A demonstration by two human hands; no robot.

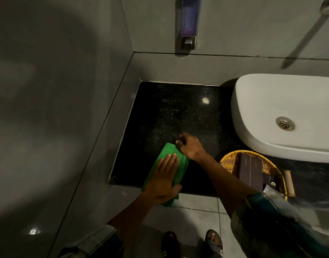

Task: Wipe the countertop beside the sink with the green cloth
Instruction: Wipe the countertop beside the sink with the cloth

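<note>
The green cloth [165, 172] is lying folded at the front edge of the dark surface [178, 112], left of the white sink [282, 116]. The left hand [164, 180] is pressing flat on it, fingers spread open. The right hand [189, 145] is pinching the cloth's far corner. A wicker basket [232, 161] is sitting beside the sink.

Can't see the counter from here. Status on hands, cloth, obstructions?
Left hand flat on the green cloth at the countertop's front edge. Right hand pinching the cloth's far corner. Wicker basket sits close right, beside the sink.
</note>
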